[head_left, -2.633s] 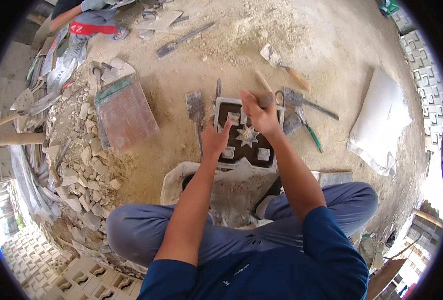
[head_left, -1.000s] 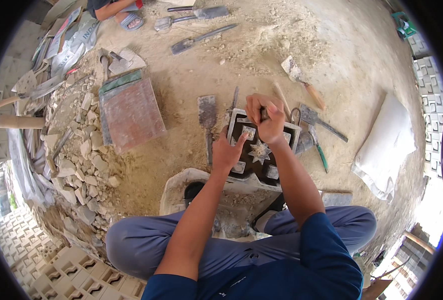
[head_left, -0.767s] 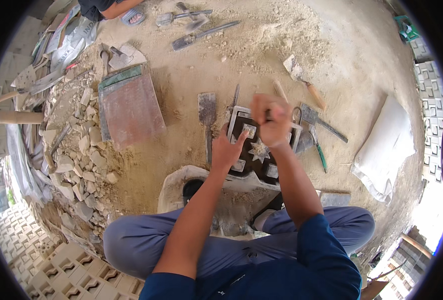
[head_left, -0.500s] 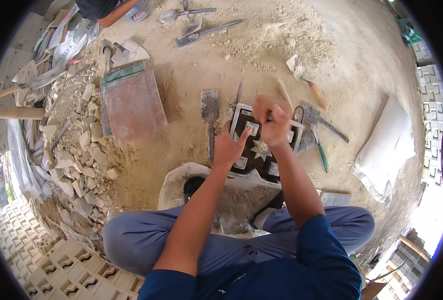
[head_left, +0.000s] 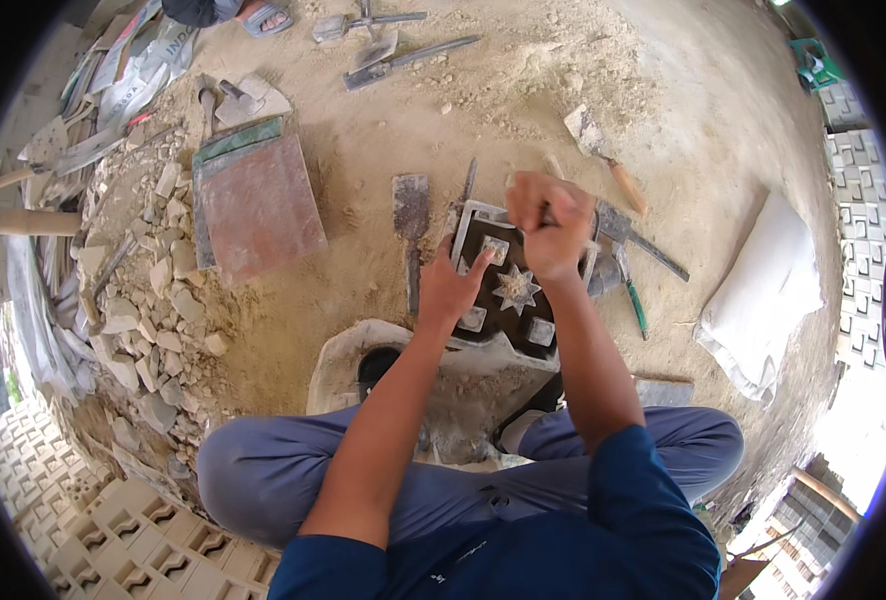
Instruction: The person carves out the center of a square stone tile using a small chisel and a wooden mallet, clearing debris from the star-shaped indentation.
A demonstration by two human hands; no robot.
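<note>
A square frame (head_left: 475, 217) with a pale rim lies in front of me, its inside dark. In it sit a pale eight-pointed star (head_left: 516, 289) and small pale square blocks (head_left: 540, 331) near the corners. My left hand (head_left: 449, 292) grips the frame's left side, thumb stretched inward to the upper left block. Above the upper right part my right hand (head_left: 555, 222) is raised in a closed fist. Whatever it may hold is hidden, and it covers that corner. Under the frame's near side is a pale, rough-edged block or basin (head_left: 338, 350).
Left of the frame lies a flat trowel (head_left: 411, 208); right of it, a metal tool (head_left: 653, 250) and a green-handled tool (head_left: 635, 300). Farther left are a reddish board (head_left: 266, 205) and heaped stone rubble (head_left: 168, 300). A white sack (head_left: 763, 300) lies right. Another person's sandalled foot (head_left: 267, 19) shows far off.
My right fist has shifted slightly over the frame's upper right corner. My left hand keeps its grip. The whole view has moved a little, and the other person's arm has left it.
</note>
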